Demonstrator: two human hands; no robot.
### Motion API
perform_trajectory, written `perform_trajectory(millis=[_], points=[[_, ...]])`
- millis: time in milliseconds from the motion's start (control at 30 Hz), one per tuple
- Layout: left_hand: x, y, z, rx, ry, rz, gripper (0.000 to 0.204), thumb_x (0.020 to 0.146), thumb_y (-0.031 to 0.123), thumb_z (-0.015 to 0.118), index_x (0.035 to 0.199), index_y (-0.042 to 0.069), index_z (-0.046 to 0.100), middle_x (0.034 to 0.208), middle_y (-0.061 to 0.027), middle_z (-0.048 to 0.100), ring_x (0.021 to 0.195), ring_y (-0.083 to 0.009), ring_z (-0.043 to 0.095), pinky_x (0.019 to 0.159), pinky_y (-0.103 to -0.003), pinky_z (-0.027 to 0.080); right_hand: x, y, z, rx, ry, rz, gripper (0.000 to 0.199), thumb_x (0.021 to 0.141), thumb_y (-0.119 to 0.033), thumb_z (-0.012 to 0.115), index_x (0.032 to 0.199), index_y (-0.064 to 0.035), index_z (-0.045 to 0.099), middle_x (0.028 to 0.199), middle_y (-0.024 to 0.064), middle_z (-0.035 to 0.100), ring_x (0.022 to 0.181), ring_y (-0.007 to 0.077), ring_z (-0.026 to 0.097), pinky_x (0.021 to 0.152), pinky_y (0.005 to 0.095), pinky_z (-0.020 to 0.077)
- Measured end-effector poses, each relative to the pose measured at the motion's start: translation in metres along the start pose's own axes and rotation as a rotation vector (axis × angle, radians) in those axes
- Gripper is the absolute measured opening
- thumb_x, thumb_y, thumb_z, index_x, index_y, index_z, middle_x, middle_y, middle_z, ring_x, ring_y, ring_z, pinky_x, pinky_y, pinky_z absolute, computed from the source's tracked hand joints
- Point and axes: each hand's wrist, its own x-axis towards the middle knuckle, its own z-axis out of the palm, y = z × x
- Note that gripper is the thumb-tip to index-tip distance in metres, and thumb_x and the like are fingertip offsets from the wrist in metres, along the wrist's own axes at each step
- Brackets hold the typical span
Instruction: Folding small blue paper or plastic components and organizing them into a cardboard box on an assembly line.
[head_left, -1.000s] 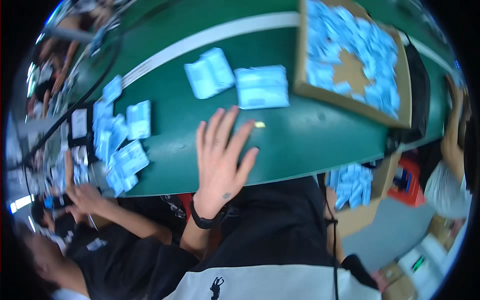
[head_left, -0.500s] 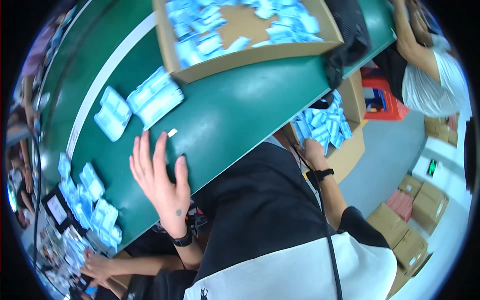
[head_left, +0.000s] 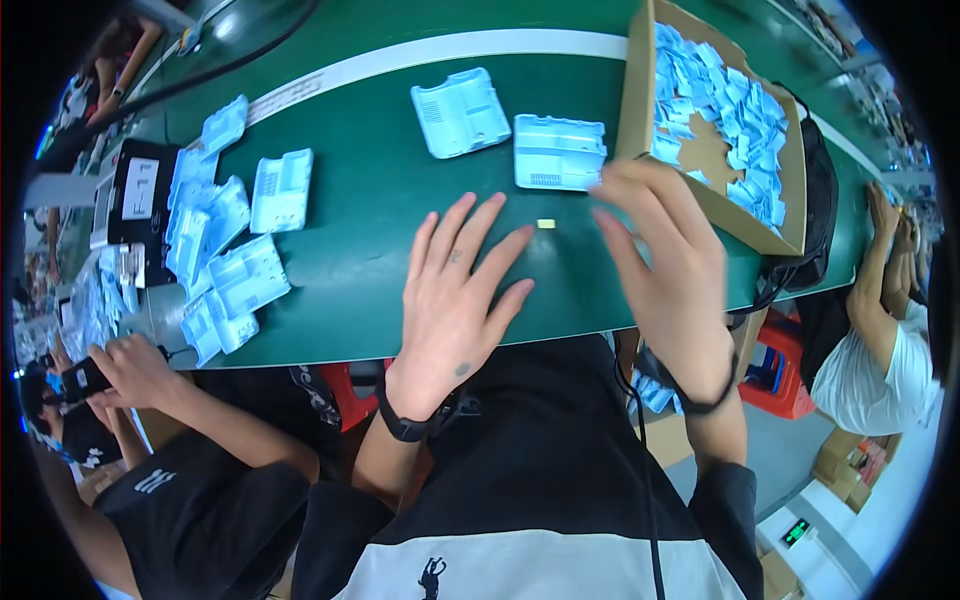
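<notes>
Two light-blue plastic shells lie on the green table: a left shell (head_left: 461,114) and a right shell (head_left: 560,150). My left hand (head_left: 447,300) is open on the tabletop below them, fingers spread, holding nothing. Slightly blurred, my right hand (head_left: 675,270) hovers over the table, its bent fingers reaching the right shell's lower right corner. Whether they touch it I cannot tell. Thumb and fingers stand apart, with nothing visible between them. A small pale-yellow piece (head_left: 546,224) lies between my hands.
An open cardboard box (head_left: 632,95) of small blue pieces stands at the right, beside a black bag (head_left: 822,190). More blue shells (head_left: 250,275) are piled at the left. A co-worker's hand (head_left: 135,370) is at the lower left. A red stool (head_left: 775,365) stands below the table.
My right hand has come up from the lower box of blue pieces to the table beside the right shell. My left hand stays spread on the table. The view has swung round.
</notes>
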Motion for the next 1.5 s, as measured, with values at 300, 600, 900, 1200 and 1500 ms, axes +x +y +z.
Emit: perform_trajectory(millis=[300, 600, 900, 1200, 1500], points=[[-0.006, -0.009, 0.006, -0.136, 0.098, 0.063, 0.043, 0.092, 0.027, 0.076, 0.133, 0.012, 0.07, 0.158, -0.0154, 0.051, 0.149, -0.0383, 0.043, 0.124, -0.056, 0.033, 0.073, 0.014, 0.058, -0.566, -0.225, 0.056, 0.016, 0.093, 0.0, 0.067, 0.106, -0.0049, 0.059, 0.111, 0.0139, 0.068, 0.097, 0.0397, 0.07, 0.077, 0.0486, 0.0574], [-0.01, -0.014, 0.01, -0.29, 0.171, 0.104, 0.042, 0.092, 0.029, 0.077, 0.128, 0.009, 0.072, 0.153, -0.018, 0.053, 0.148, -0.0412, 0.042, 0.123, -0.059, 0.032, 0.118, 0.044, 0.073, -0.63, -0.286, 0.184, 0.015, 0.098, -0.014, 0.066, 0.11, -0.0074, 0.06, 0.113, 0.0176, 0.069, 0.091, 0.0454, 0.071, 0.076, 0.0539, 0.0557], [-0.012, -0.017, 0.008, -0.343, 0.177, 0.093, 0.039, 0.092, 0.028, 0.077, 0.124, 0.006, 0.073, 0.151, -0.0169, 0.055, 0.147, -0.042, 0.042, 0.123, -0.06, 0.033, 0.117, -0.005, 0.072, -0.462, -0.155, 0.093, 0.037, 0.099, -0.037, 0.075, 0.122, -0.0112, 0.065, 0.122, 0.0185, 0.063, 0.101, 0.0387, 0.07, 0.085, 0.0473, 0.0558], [-0.011, -0.015, 0.007, -0.338, 0.15, 0.076, 0.036, 0.092, 0.028, 0.077, 0.12, 0.006, 0.074, 0.147, -0.0148, 0.058, 0.146, -0.0403, 0.045, 0.123, -0.059, 0.033, 0.1, -0.01, 0.092, -0.379, -0.225, 0.109, 0.045, 0.088, -0.038, 0.086, 0.118, -0.0111, 0.066, 0.124, 0.0147, 0.061, 0.112, 0.0398, 0.062, 0.092, 0.0506, 0.0527], [-0.007, -0.014, 0.007, -0.305, 0.162, 0.07, 0.034, 0.093, 0.028, 0.076, 0.119, 0.007, 0.075, 0.147, -0.0136, 0.059, 0.146, -0.039, 0.045, 0.123, -0.059, 0.033, 0.093, -0.014, 0.085, -0.406, -0.138, 0.153, 0.045, 0.086, -0.034, 0.087, 0.116, -0.0075, 0.066, 0.124, 0.0152, 0.06, 0.112, 0.0381, 0.061, 0.09, 0.0486, 0.0537]])
